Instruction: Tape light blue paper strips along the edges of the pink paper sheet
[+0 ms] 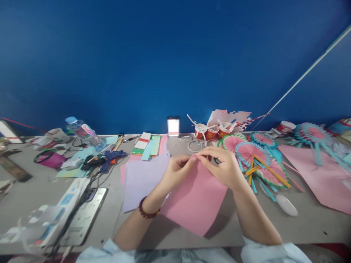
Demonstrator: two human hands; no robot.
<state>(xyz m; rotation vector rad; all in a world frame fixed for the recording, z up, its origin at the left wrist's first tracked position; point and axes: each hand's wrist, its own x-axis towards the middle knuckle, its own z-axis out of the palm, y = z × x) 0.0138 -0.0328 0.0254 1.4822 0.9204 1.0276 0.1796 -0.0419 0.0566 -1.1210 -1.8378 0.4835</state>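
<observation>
A sheet of pink paper hangs tilted from my fingers above the desk, its lower corner pointing toward me. My left hand pinches its top edge between thumb and fingers. Close beside it, my right hand also grips that top edge, with the two thumbs nearly meeting. The fingertips partly hide the gripped edge, so I cannot tell whether it is folded. Beneath my left forearm lies a stack of lilac paper.
Folded paper fans and a white computer mouse lie right. Red cups and a lit phone stand at the back. Leftward are a blue glue gun, a water bottle, a power strip and another phone.
</observation>
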